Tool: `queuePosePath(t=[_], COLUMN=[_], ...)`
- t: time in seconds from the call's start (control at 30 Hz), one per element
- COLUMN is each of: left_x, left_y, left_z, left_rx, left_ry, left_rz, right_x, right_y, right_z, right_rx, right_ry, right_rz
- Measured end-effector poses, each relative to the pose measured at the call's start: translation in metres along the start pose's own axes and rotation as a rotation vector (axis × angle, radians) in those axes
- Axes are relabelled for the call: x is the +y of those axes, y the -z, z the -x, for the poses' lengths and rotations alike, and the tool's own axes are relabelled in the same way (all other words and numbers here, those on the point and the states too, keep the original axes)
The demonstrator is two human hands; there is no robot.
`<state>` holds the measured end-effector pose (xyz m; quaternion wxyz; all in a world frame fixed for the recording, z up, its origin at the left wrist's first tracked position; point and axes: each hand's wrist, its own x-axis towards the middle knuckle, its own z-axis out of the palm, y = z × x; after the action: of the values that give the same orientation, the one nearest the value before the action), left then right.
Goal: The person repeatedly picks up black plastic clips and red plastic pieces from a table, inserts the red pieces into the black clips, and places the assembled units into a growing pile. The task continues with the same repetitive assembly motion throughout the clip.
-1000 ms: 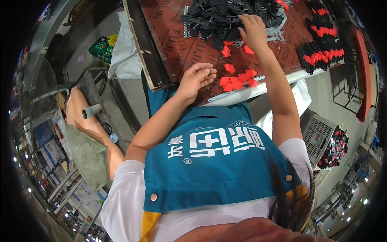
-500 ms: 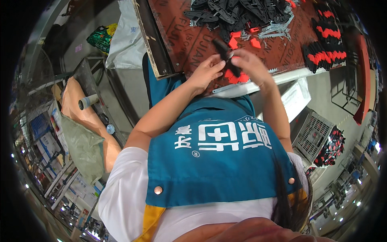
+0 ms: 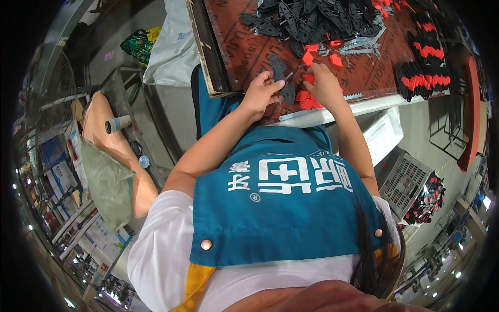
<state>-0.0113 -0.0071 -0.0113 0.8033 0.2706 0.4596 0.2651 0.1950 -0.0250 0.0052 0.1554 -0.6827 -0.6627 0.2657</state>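
The left grip (image 3: pixel 258 97) pinched a black part (image 3: pixel 278 66), apparently to steady it; whether the right grip (image 3: pixel 327 90) held a red piece (image 3: pixel 310 79) was unclear.

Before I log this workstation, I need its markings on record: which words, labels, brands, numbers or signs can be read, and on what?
Wording is not copied here, only located.
Teal apron: large white characters, mostly legible; a small circled mark beside them.
Red-brown tabletop: dark lettering, partly legible.
White sack: bluish print, too small to read.
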Motion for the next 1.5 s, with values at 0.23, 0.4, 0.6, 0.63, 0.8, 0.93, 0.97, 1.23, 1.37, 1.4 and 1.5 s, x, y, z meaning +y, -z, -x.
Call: queuePosePath(t=[0.23,0.4,0.6,0.63,0.8,0.93,0.97,1.23,1.37,1.4,1.5], left_x=[0.014,0.023,0.013,0.008,0.03,0.027,0.024,0.028,0.037,0.038,0.037], left_y=[-0.003,-0.006,0.001,0.004,-0.002,-0.002,-0.002,-0.011,-0.006,-0.004,0.001], left_z=[0.007,0.011,0.004,-0.002,0.016,0.015,0.012,0.017,0.019,0.019,0.017], left_rx=[-0.025,-0.078,-0.075,-0.059,-0.09,-0.071,-0.07,-0.07,-0.189,-0.189,-0.192], left_ry=[-0.097,-0.125,-0.345,-0.41,-0.253,-0.342,-0.375,-0.562,-0.448,-0.451,-0.455], left_rz=[0.001,-0.037,-0.012,-0.005,-0.115,-0.209,-0.223,-0.155,-0.293,-0.307,-0.351], right_x=[-0.019,-0.035,-0.025,-0.02,-0.029,-0.027,-0.028,-0.03,-0.029,-0.03,-0.038], right_y=[0.0,-0.006,-0.003,-0.005,-0.001,-0.01,-0.01,-0.005,-0.001,-0.001,0.0], right_z=[0.006,0.011,0.009,0.008,0.016,0.02,0.02,0.024,0.025,0.025,0.026], right_rx=[0.117,0.172,0.233,0.23,0.111,0.16,0.176,0.097,0.064,0.07,0.095], right_ry=[-0.111,-0.228,-0.251,-0.232,-0.296,-0.324,-0.344,-0.28,-0.248,-0.239,-0.223], right_rz=[-1.186,-1.367,-1.346,-1.352,-1.285,-1.258,-1.252,-1.179,-1.142,-1.137,-1.094])
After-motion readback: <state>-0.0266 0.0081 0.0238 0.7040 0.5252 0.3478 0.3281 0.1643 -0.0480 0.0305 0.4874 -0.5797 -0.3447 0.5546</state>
